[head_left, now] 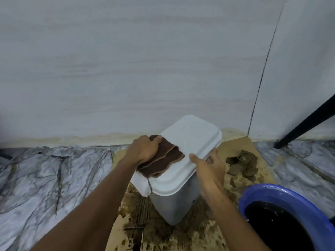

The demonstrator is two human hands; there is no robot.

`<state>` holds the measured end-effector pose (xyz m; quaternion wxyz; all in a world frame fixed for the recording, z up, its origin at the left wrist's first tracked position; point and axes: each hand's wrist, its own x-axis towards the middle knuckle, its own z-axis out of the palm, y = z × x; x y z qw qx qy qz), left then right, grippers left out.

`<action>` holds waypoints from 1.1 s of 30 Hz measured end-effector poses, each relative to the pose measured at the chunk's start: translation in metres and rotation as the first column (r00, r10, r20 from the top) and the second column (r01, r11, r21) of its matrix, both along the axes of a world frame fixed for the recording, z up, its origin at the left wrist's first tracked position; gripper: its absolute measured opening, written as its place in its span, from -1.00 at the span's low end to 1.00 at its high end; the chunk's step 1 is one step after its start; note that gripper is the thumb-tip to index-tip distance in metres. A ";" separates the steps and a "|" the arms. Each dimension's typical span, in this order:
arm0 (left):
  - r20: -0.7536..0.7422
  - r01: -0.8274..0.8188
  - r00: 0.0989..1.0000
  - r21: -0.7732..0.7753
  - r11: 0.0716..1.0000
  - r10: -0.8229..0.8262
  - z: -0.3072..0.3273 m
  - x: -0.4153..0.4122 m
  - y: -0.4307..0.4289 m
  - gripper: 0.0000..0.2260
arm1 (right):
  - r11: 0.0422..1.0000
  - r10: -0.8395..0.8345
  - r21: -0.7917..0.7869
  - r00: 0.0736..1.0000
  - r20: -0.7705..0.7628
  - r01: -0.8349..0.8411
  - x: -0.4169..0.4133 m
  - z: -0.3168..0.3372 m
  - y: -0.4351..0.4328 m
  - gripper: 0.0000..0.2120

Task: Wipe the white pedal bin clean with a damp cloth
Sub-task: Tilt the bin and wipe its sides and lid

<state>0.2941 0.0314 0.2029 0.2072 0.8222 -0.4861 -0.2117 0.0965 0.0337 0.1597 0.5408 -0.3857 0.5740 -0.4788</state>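
The white pedal bin [192,142] stands on stained cardboard near the wall, its lid down. A brown cloth [163,160] lies across the near left part of the lid, with a loose thread hanging over the lid's edge. My left hand [144,149] grips the cloth's far end and rests on the lid. My right hand [208,165] holds the lid's right edge, thumb on top and fingers curled under the rim.
A blue basin [282,196] of dark water sits at the lower right. Brown clumps of dirt [243,163] lie on the wet cardboard [181,232] right of the bin. A black leg [306,124] slants down at the right. Marble floor [45,178] spreads left.
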 end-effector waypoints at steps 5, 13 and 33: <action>-0.012 -0.212 0.977 -0.113 0.971 0.212 0.008 -0.033 0.021 -0.49 | 0.976 0.209 -0.077 0.971 0.119 -0.201 -0.004 0.026 -0.043 -0.63; -0.175 -0.322 0.939 -0.137 0.937 0.297 -0.025 -0.050 0.045 -0.44 | 0.908 0.381 -0.139 0.916 -0.126 -0.396 0.000 0.015 -0.048 -0.51; 0.180 0.286 0.958 -0.555 0.781 -0.223 -0.069 -0.064 0.095 -0.37 | 0.427 0.381 -0.402 0.565 -0.732 -0.810 -0.073 -0.017 0.009 -0.24</action>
